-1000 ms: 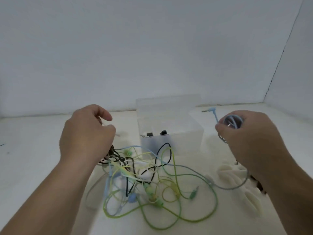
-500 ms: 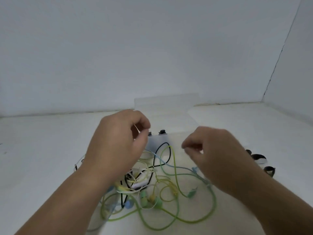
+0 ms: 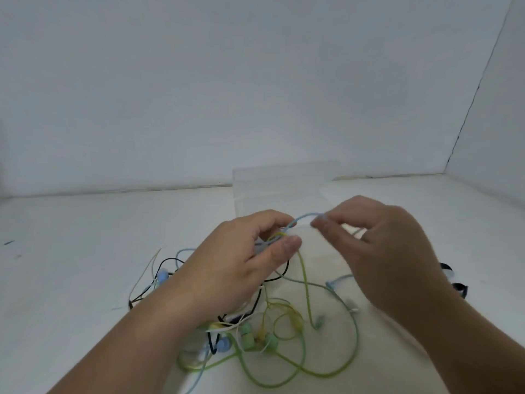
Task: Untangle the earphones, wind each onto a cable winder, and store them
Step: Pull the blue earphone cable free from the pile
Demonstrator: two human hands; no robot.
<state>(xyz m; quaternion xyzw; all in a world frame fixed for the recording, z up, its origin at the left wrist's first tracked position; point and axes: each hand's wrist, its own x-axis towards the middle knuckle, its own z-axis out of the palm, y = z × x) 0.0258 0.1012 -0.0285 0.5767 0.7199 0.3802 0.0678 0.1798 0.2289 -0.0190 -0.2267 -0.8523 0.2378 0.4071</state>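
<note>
- Left hand [image 3: 235, 268]: thumb and fingers pinch a small bunch of strands lifted out of the pile. A light-blue cable [image 3: 305, 216] and a yellow-green loop both sit in that pinch.
- Right hand [image 3: 380, 251]: fingertips pinch the same light-blue cable just to the right of the left hand's pinch. A short arc of it bridges the two hands, above the table.
- The rest of the earphone tangle [image 3: 255, 322] lies on the white table [image 3: 71, 280], under and in front of the left forearm. It includes a green cable [image 3: 306, 282], a black cable [image 3: 170, 260], yellowish loops, green earbuds [image 3: 247, 335] and a blue earbud [image 3: 163, 277]. All of it is interlaced and no set is separated out.
- Translucent storage box [image 3: 284, 183]: stands just behind the hands, which hide its contents.
- Small black items [image 3: 460, 290] lie beyond the right wrist. They may be winders, but they're too small to tell.
- Step, my read: early in the untangling, working the blue earphone free. Nothing looks wound or stored.
- Next move likely calls for feeding the blue strand back through the yellow-green loop at the left pinch, not hauling on it, since a hard pull would probably tighten the knot. The left hand should hold the other strands back while the right draws slack.
</note>
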